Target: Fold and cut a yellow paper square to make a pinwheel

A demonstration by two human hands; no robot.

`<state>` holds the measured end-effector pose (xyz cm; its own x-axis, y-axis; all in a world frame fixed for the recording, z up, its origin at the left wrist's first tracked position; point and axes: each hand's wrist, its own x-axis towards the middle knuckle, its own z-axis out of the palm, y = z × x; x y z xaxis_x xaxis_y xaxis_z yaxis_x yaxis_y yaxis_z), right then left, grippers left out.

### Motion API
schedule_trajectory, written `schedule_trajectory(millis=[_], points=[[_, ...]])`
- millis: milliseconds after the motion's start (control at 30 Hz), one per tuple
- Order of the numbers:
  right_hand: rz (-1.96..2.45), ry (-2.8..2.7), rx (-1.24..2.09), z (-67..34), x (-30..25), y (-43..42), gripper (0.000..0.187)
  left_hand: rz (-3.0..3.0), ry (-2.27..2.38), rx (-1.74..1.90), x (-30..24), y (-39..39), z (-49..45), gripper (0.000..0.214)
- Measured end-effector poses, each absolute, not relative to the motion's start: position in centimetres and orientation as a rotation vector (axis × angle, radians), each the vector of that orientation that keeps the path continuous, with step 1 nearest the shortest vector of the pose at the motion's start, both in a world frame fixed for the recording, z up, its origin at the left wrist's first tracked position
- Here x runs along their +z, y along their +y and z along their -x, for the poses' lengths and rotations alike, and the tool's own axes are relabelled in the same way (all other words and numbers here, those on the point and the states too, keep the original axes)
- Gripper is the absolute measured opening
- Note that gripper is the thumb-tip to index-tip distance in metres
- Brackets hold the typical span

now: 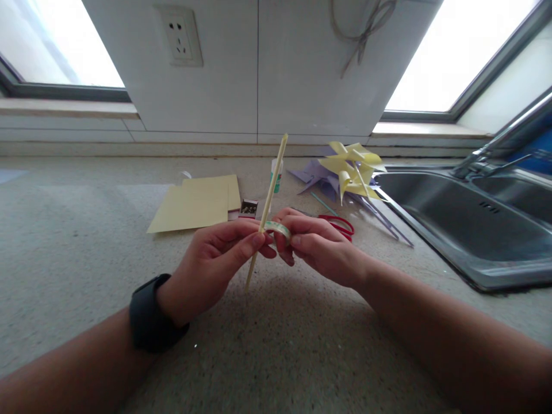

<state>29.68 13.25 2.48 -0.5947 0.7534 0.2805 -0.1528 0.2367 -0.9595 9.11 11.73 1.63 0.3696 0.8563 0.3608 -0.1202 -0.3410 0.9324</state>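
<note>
Between the thumb and fingers of my left hand (215,259) is a thin pale yellow stick (273,183), held tilted with its top leaning right. My right hand (317,241) pinches a small roll of tape (278,227), which sits against the stick near the left fingertips. Whether the tape is stuck to the stick I cannot tell. Behind the right hand lie red-handled scissors (345,226), their blades mostly hidden. An open little box (248,208) of small metal pieces is just beyond the left hand.
Yellow paper sheets (190,207) lie to the left on the speckled counter (86,276). A small white-and-green bottle (277,175) stands behind the stick. Yellow pinwheels (353,167) and purple ones (319,175) are piled at the back right, beside a steel sink (452,224).
</note>
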Motion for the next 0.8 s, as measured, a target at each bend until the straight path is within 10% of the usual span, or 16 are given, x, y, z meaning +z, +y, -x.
schedule_trajectory(millis=[800], points=[[0.549,-1.779,1.385,-29.49,2.05,13.43,0.013,-1.374,0.626,1.195,1.09,12.04,-9.12,0.016]])
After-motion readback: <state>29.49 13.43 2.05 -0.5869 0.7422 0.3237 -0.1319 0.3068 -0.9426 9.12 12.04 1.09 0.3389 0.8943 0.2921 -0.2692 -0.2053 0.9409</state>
